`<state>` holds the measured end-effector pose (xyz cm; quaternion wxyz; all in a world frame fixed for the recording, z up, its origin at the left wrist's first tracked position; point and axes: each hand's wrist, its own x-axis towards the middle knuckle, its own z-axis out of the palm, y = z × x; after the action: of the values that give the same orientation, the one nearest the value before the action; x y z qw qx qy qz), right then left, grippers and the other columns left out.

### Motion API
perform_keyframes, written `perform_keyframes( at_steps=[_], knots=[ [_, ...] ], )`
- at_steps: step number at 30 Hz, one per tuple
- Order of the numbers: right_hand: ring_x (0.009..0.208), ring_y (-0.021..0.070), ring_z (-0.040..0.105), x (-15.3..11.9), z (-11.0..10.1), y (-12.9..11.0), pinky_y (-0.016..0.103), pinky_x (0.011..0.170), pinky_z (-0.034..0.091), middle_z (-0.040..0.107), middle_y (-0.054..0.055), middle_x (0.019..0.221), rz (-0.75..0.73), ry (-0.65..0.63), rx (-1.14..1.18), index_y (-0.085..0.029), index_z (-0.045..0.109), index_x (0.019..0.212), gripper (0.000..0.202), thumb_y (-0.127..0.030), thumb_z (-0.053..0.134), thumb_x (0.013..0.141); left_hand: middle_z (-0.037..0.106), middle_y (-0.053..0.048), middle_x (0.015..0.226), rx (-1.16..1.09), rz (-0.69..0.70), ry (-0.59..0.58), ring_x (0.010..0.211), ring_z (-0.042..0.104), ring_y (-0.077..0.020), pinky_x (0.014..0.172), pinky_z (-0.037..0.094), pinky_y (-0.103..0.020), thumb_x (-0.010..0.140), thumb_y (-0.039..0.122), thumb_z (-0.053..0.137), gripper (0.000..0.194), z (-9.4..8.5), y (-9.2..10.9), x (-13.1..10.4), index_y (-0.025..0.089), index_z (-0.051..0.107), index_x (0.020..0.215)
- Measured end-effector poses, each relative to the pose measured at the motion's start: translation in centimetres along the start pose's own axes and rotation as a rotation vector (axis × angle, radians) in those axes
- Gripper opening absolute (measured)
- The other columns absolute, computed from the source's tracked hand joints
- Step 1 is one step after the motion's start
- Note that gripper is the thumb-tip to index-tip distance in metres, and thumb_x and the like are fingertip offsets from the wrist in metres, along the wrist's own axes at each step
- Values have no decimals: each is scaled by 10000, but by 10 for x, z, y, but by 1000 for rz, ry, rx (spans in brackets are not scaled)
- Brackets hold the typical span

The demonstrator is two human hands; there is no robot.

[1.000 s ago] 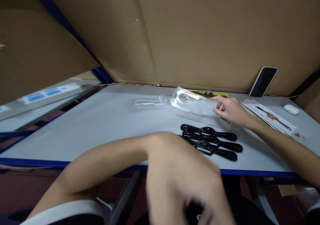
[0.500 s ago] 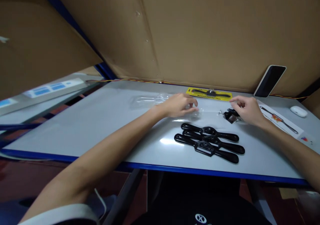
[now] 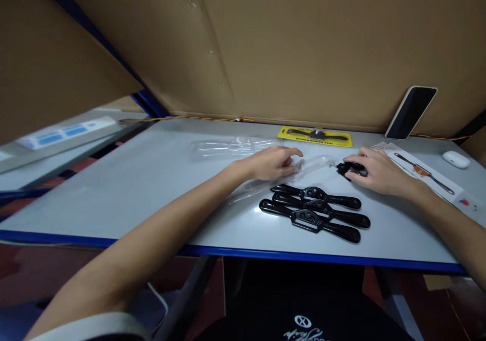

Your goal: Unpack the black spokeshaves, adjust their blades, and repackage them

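Black small parts (image 3: 345,170), bunched so closely that I could not count them, lay beneath the fingertips of the right hand (image 3: 375,171), whose fingers were spread and bent down over them; whether they pinched them could not be told. The left hand (image 3: 269,163) was half open, index finger reaching out and the others curled inward, over a clear plastic shell (image 3: 246,192); whether it gripped the plastic could not be told. That shell ran out from under the hand to both sides, its right end close to the small parts, between the two hands. Nearer than both hands lay three black two-handled tools (image 3: 307,218), side by side and close together, handles pointing left and right. A second clear plastic shell (image 3: 224,147) rested farther off, to the far left of the left hand. One yellow card (image 3: 284,136) with a packaged tool on it lay at the far edge, beyond the hands. To the right, one white printed card (image 3: 436,166) showing a picture of such a tool lay partly behind the right hand, with one white case (image 3: 455,159) beside it and one phone (image 3: 411,112) leaning upright against the brown panel (image 3: 304,42) at the far side of the grey table (image 3: 114,189).
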<state>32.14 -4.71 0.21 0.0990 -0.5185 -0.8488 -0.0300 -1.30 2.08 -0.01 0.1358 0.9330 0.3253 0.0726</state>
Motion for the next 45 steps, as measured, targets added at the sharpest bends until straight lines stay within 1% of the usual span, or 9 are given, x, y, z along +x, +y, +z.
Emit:
perform_keyframes(
  at_steps=[5, 10, 14, 19, 23, 29, 33, 38, 45],
  knots=[
    [898, 287, 654, -5, -7, 4, 450, 853, 504, 654, 129, 1102, -2, -117, 161, -237, 724, 1257, 457, -537, 553, 958, 678, -30, 844, -153, -25, 39, 699, 614, -157, 673, 480, -273, 929, 432, 600, 504, -13, -7, -3, 161, 612, 1353],
    [891, 283, 645, -2, -5, 2, 434, 811, 502, 660, 139, 1099, 5, -108, 189, -207, 711, 1206, 422, -514, 554, 963, 692, -36, 804, -128, -156, 154, 619, 630, -153, 651, 484, -283, 960, 449, 547, 415, -52, -17, -19, 187, 692, 1246],
    [844, 277, 634, -1, -1, 3, 424, 761, 483, 674, 118, 1000, -11, -70, 217, -218, 706, 1127, 365, -504, 547, 965, 721, -50, 842, 158, -282, 428, 693, 630, -176, 745, 488, -320, 951, 372, 531, 380, -74, -31, -32, 215, 723, 1239],
    [813, 254, 623, 1, 6, 8, 388, 709, 454, 696, 92, 985, 21, -48, 266, -233, 679, 1036, 346, -555, 593, 944, 723, -98, 1032, 278, -419, 719, 905, 640, -233, 902, 492, -385, 954, 283, 488, 416, -67, -64, -33, 177, 706, 1292],
    [726, 237, 593, 2, 7, 8, 366, 653, 413, 676, 65, 871, 42, -22, 267, -238, 696, 997, 353, -575, 626, 920, 685, -79, 1171, 289, -484, 637, 1141, 552, -261, 1008, 409, -430, 949, 251, 496, 429, -53, -81, -31, 199, 654, 1345],
    [666, 206, 532, 2, 3, 0, 346, 646, 389, 568, 21, 732, 7, 3, 294, -241, 726, 945, 304, -514, 592, 937, 723, -63, 1041, 230, -400, 735, 1026, 626, -245, 1042, 360, -465, 948, 332, 510, 342, -46, -57, -27, 203, 678, 1217],
    [646, 194, 507, 2, 0, -4, 339, 632, 374, 516, 2, 692, 24, -28, 330, -230, 713, 928, 288, -489, 585, 935, 624, 19, 609, 115, -217, 561, 665, 601, -164, 955, 437, -394, 921, 401, 510, 305, -33, -14, -13, 173, 711, 912],
    [627, 185, 498, 1, -4, -3, 332, 614, 352, 509, -9, 680, 38, -75, 361, -231, 695, 904, 269, -488, 616, 906, 597, -13, 546, 77, 35, 160, 529, 503, -171, 738, 447, -370, 890, 459, 502, 349, -9, 37, -6, 183, 689, 785],
    [599, 176, 475, -5, -9, -12, 342, 598, 323, 527, -16, 652, 126, -127, 389, -252, 623, 843, 190, -431, 647, 901, 591, -23, 610, -58, 192, -22, 540, 452, -145, 573, 306, -316, 929, 486, 528, 395, 6, 45, -7, 202, 568, 657]
  ],
)
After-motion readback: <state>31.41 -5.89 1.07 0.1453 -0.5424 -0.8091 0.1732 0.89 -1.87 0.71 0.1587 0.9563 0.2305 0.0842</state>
